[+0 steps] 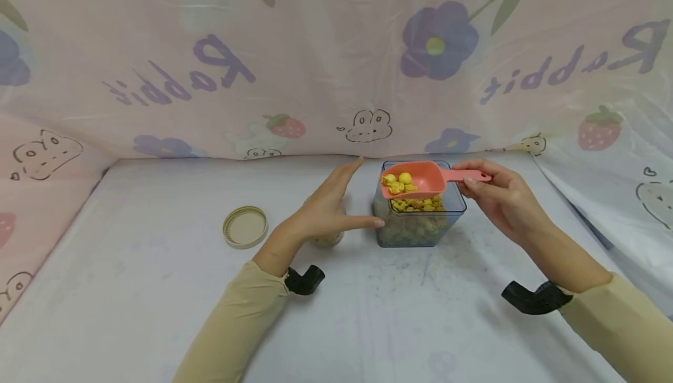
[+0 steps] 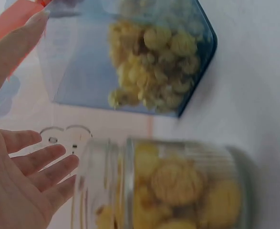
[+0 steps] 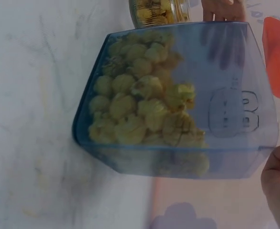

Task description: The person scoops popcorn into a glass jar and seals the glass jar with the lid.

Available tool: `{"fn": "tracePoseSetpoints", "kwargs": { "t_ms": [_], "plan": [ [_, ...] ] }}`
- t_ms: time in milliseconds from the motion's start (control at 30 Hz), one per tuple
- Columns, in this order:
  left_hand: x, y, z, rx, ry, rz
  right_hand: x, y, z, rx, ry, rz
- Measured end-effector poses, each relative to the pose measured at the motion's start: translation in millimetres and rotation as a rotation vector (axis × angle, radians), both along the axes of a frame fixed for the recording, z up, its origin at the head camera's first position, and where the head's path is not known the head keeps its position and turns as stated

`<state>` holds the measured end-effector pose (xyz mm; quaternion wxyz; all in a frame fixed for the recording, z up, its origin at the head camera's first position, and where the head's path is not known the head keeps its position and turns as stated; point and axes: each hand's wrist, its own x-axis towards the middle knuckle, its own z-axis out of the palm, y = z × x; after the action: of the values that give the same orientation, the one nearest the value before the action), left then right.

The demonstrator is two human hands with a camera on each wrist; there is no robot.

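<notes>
My right hand (image 1: 510, 199) pinches the handle of a coral scoop (image 1: 431, 180) between thumb and fingers. Several yellow popcorn pieces (image 1: 398, 185) lie in the scoop, which is held level above a clear bluish square container (image 1: 456, 203). More popcorn (image 3: 140, 95) fills the lower part of that container. My left hand (image 1: 328, 208) is spread, thumb stretched toward the container's left side and fingers pointing away. Below and behind it stands an uncapped glass jar (image 1: 329, 239), mostly hidden by the hand in the head view. In the left wrist view the jar (image 2: 187, 186) holds popcorn too.
A round lid (image 1: 245, 227) lies on the white-covered table (image 1: 131, 266), left of the left hand. A printed curtain (image 1: 315, 68) hangs along the table's back edge and down both sides. Black wrist mounts (image 1: 305, 279) stick out from the sleeves.
</notes>
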<state>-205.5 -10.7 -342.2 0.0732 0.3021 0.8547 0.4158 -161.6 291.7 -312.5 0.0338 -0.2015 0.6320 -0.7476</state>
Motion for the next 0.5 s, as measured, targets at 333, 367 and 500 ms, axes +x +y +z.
{"fn": "tracePoseSetpoints", "kwargs": {
  "t_ms": [333, 367, 500],
  "plan": [
    [-0.4, -23, -3.3, -0.012, 0.018, 0.046, -5.9, -15, 8.3, 0.019, 0.002, 0.002],
    [-0.2, -24, -3.7, -0.008, 0.021, 0.048, -6.6, -16, 9.0, 0.026, 0.005, 0.003],
    [0.5, -31, -5.4, 0.001, 0.032, 0.059, -10.3, -24, 11.8, 0.053, 0.022, 0.016]
  ]
}}
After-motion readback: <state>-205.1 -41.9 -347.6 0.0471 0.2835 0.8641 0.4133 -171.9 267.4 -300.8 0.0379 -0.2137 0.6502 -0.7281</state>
